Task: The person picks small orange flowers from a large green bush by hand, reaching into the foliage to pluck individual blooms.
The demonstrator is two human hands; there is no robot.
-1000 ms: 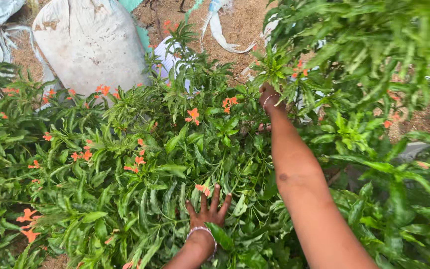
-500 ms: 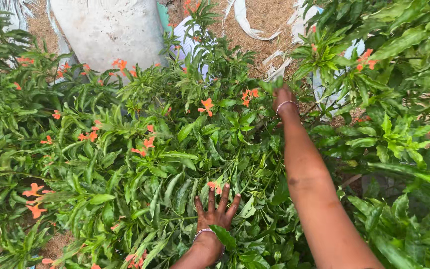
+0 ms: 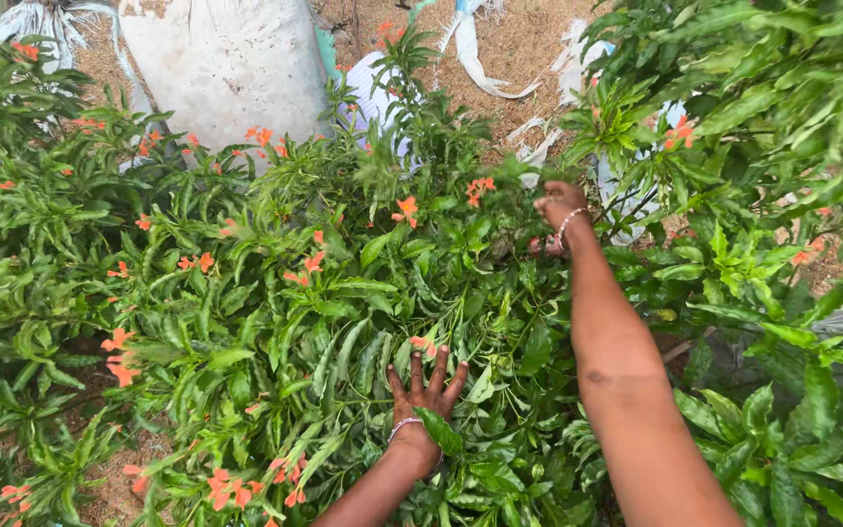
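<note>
Dense bed of green shrubs (image 3: 275,322), orange flowers scattered through, fills near ground. White filled sack (image 3: 231,68) on bare sandy soil at far edge; torn white sacking strips (image 3: 485,59) beside it.

Step, as I read it: working through foliage, parting stems. Right hand (image 3: 560,207), arm stretched to far side of bed, looks closed round leafy stem (image 3: 514,185), though leaves hide fingers. Left hand (image 3: 427,390), near edge, fingers splayed, grasping nothing, pressing leaves down just below small orange flower (image 3: 424,344).

Next move likely calls for steady pull on stem while pressed hand keeps neighbours back.
</note>
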